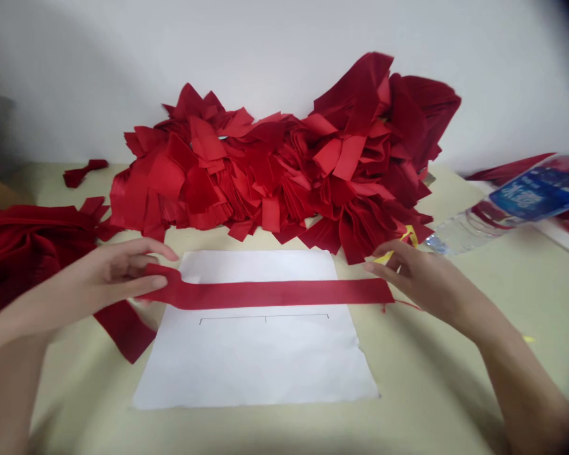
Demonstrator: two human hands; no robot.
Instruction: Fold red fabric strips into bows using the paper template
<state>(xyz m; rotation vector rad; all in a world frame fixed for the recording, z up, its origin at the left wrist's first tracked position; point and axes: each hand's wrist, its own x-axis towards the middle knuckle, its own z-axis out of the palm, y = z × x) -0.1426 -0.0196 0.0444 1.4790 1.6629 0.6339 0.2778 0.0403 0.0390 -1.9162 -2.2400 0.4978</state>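
Observation:
A long red ribbon strip (284,294) lies across a white sheet of paper (256,373), above a thin bracket-shaped line drawn on it. My left hand (118,275) pinches the strip's left end between thumb and fingers, and the ribbon there is raised and curved. More red ribbon hangs out below that hand. Just beyond the strip's right end, my right hand (412,275) hovers with thumb and fingers curved but apart. Loose red threads trail from that end toward its wrist. Behind its fingers shows a yellow item (410,235), partly hidden, whose kind I cannot make out.
A big heap of cut red ribbon pieces (265,170) stands along the wall. On the left lies a pile of longer red ribbon (28,246), with a small red scrap (83,172) behind it. A clear plastic bottle (512,202) with a blue label lies at the right.

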